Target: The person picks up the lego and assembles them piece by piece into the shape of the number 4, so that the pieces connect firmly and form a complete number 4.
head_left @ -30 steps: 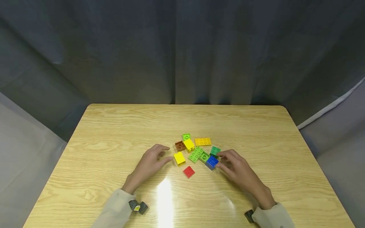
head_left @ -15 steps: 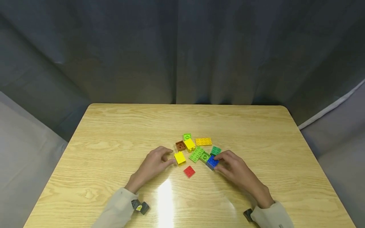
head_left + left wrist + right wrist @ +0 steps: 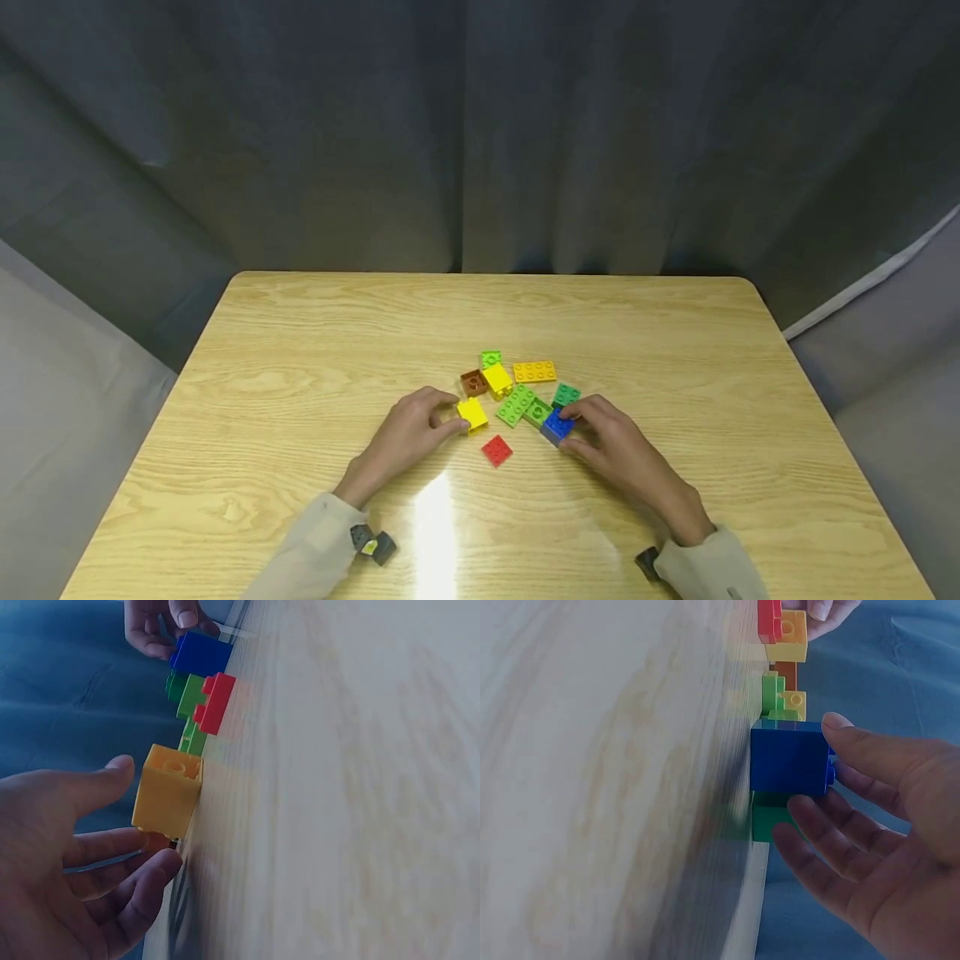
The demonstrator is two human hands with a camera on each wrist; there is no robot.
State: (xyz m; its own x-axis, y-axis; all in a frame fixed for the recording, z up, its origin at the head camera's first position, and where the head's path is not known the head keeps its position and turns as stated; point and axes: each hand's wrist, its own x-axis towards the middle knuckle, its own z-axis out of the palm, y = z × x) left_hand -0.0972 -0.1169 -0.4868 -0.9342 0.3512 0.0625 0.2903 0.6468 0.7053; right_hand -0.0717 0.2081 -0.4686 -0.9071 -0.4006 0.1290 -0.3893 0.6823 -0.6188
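My left hand (image 3: pixel 408 429) surrounds the near yellow brick (image 3: pixel 472 414) from the left, thumb on the near side and fingers on the far side. In the left wrist view a small gap shows between the thumb and that yellow brick (image 3: pixel 166 793). My right hand (image 3: pixel 618 442) holds the blue brick (image 3: pixel 557 427) at its right end, between thumb and fingers; the right wrist view shows them at opposite sides of the blue brick (image 3: pixel 789 757). A dark green brick (image 3: pixel 566 396) lies just behind it. Both bricks rest on the table.
Between the hands lie a light green brick (image 3: pixel 516 406), a green brick (image 3: pixel 537 412) and a flat red brick (image 3: pixel 497 451). Farther back are a brown brick (image 3: pixel 473 383), another yellow brick (image 3: pixel 497 381), a small lime brick (image 3: pixel 491 358) and an orange-yellow brick (image 3: pixel 534 372). Curtains hang behind the wooden table (image 3: pixel 300 333).
My left hand has moved right, its thumb and fingers now around the near yellow brick. The right hand has moved slightly left and closed on the blue brick. The bricks look unmoved.
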